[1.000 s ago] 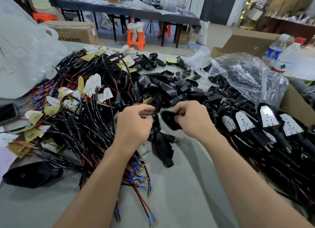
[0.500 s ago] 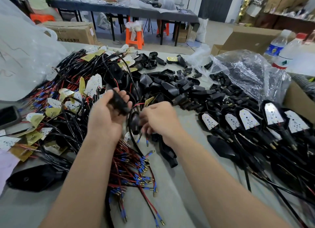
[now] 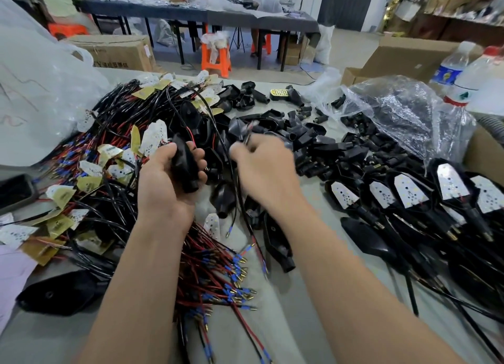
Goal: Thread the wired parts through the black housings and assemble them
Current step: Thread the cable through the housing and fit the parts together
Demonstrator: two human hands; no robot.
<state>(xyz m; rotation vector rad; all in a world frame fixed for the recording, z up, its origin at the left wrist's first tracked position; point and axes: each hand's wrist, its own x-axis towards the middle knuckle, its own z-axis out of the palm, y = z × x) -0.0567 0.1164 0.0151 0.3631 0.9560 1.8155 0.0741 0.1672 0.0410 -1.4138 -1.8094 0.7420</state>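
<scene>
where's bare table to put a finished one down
Bare table shows between the red wire ends and the right forearm, and near the front edge left of the left forearm. Crowded: wire pile, loose housings, finished row.

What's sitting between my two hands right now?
In the head view, a loose black housing and thin black wires lie between the left hand and right hand.

An orange stool [image 3: 216, 59] stands on the floor beyond the tabletop. Behind it is a long dark table [image 3: 286, 23], to its left a cardboard box [image 3: 114, 50], and far to its right two plastic bottles [image 3: 450, 69] — side by side.
</scene>
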